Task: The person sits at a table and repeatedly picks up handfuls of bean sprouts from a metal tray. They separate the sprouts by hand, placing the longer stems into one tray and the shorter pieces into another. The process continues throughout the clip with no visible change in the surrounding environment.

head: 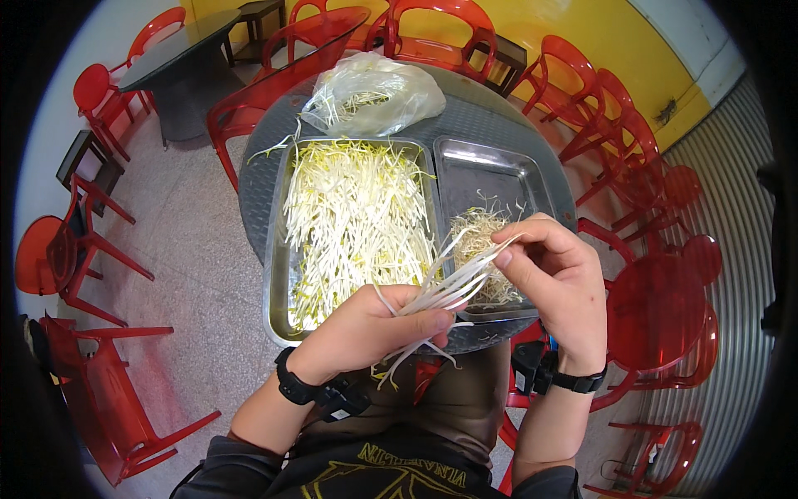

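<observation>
A small bunch of bean sprouts [439, 293] lies across my left hand [393, 321], which grips it by the middle. My right hand [552, 268] pinches the thin root ends of that bunch between thumb and index finger. Behind my left hand, a metal tray [272, 293] holds a thick layer of white sprouts with yellow heads [361, 224]. To its right, a second metal tray [492, 156] carries a tangled pile of thin brownish roots [477, 234], partly hidden by my right hand and the bunch.
Both trays rest on a dark round table [486, 112]. At its far side sits a translucent plastic bag [405, 100] with more sprouts inside. Red plastic chairs [243, 112] surround the table, and another dark table [181, 56] stands at the far left. My legs are under the near edge.
</observation>
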A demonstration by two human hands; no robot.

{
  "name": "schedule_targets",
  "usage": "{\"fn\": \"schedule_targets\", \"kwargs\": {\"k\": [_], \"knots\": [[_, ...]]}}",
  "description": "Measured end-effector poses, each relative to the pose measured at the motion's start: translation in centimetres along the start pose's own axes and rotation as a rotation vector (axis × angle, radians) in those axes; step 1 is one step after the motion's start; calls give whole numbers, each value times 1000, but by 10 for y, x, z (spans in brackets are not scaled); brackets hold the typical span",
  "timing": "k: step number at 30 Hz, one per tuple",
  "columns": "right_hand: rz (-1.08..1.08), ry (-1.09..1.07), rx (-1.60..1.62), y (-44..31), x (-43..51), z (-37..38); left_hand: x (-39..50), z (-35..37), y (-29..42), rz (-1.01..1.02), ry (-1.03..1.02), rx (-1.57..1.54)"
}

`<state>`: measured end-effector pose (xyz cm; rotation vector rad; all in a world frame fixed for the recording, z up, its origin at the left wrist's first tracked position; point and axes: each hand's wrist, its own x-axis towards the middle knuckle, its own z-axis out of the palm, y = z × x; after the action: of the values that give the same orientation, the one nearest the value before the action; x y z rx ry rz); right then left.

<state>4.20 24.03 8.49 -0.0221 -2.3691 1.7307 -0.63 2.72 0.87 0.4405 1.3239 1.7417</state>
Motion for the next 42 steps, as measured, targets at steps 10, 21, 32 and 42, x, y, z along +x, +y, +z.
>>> {"fn": "schedule_targets", "kwargs": {"k": [10,21,32,42], "knots": [[-376,112,-551,3,-4,9,3,1,-6,72,-9,81],[-332,176,-501,4,-7,17,2,-2,-4,101,21,143],[-82,140,-102,4,-14,7,0,-3,-2,17,48,-20],[-88,240,159,-9,-14,-14,4,-3,-7,96,-7,-2]]}}
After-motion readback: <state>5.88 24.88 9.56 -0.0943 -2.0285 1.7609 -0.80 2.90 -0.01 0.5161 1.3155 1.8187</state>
